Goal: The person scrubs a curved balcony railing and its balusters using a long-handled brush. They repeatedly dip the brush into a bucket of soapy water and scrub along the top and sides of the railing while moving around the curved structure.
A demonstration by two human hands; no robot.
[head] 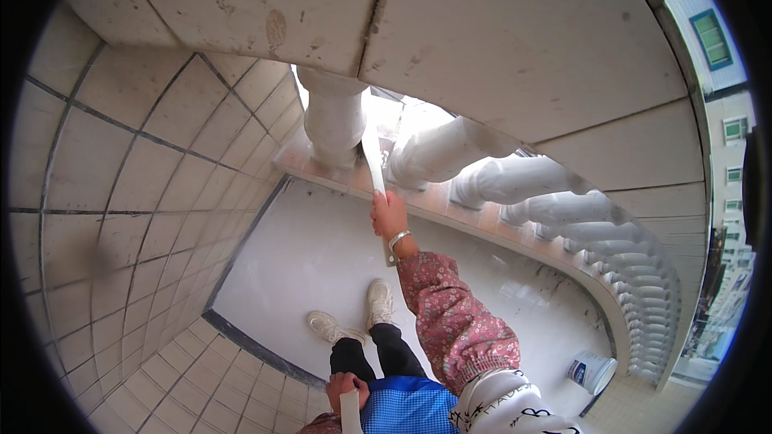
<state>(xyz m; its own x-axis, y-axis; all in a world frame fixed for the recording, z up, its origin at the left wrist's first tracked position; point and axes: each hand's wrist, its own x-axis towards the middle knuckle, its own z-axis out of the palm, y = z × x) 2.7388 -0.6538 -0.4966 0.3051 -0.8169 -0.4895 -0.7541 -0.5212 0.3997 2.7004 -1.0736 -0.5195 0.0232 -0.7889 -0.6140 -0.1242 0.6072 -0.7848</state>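
Observation:
My right hand (389, 214) grips a long white plastic handle (372, 150) and is stretched out towards the stone balustrade. Dark bristles show at the handle's far end, so it looks like a brush. Its head is down between the nearest white baluster (335, 114) and the second baluster (443, 147), close to the base ledge (353, 176). The handle's lower end, with a hole in it, sticks out below my wrist. Low in the view, my left hand (345, 389) is closed around a cream-coloured handle (350, 413) near my waist. The rest of that tool is out of view.
A broad, stained stone handrail (482, 30) overhangs the balusters, which curve away to the right. Tiled wall (120, 150) rises on the left. A white plastic bucket (591, 372) stands at the lower right on the pale floor (289, 247), where my shoes (380, 301) rest.

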